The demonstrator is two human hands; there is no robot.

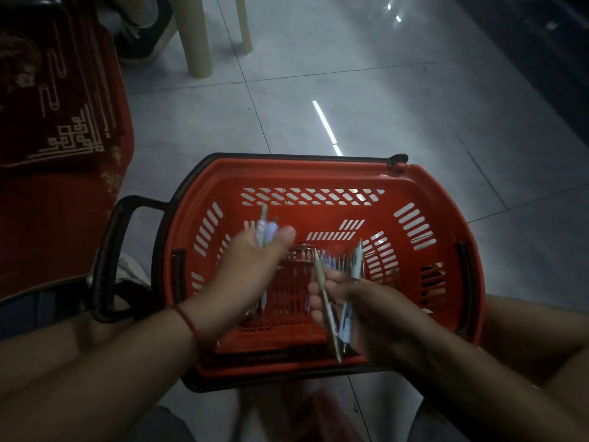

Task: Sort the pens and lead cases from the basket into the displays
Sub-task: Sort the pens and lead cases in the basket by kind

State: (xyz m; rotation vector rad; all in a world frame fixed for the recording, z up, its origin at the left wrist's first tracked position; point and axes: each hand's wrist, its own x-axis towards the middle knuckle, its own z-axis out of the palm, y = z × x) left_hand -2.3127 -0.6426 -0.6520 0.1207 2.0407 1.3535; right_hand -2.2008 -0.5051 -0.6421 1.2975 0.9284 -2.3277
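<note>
Head view: no readable writing anywhere; the red cloth (pixel 60 122) at left is showing only pale ornamental patterns, no legible text. Frame is dim and the hands are motion-blurred.

Red basket (pixel 318 173) is sitting on the grey tiled floor (pixel 382 100), black handle (pixel 111 256) folded out to the left. Both hands are hovering over its interior and blocking most of the bottom; a row of pens (pixel 331 260) is peeking out between them, lying on the basket floor. No lead cases can be made out.

Left hand (pixel 251 282) is gripping a small bunch of pale blue pens (pixel 266 232), thumb curled over them, tips pointing away from the camera.

Right hand (pixel 366 311) is gripping two pens: a beige pen (pixel 325 301) crossing the fingers diagonally, and a light blue pen (pixel 353 266) just beside it, more upright.

Around: beige plastic legs (pixel 199 33) standing at the top, a dark shoe (pixel 146 36) beside them, light strip reflecting off the tiles. Displays are not in frame.
</note>
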